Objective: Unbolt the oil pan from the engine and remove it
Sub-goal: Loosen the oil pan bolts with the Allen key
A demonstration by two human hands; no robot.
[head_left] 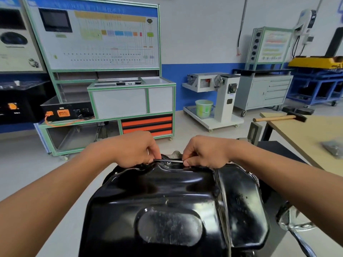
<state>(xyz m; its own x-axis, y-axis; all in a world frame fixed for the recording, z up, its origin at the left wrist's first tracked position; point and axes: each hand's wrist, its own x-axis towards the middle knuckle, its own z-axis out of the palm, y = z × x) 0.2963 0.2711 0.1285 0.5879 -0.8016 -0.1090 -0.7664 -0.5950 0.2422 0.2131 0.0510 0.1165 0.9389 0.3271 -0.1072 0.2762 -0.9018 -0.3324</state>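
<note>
At the far rim of the pan (167,191), which sits bottom up close before the person, the left hand (135,151) and the right hand (206,153) each pinch one end of a thin bar (168,160) lying level just over a bolt (168,163).

The oil pan (167,191) is running off the bottom edge; the left hand (133,151) and right hand (206,153) are hiding both ends of the thin tool (168,160).

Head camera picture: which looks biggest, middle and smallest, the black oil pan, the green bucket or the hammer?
1. Oil pan, biggest, though nearest the camera.
2. Hammer and green bucket: too alike to rank; hammer longer, bucket fatter.
</note>
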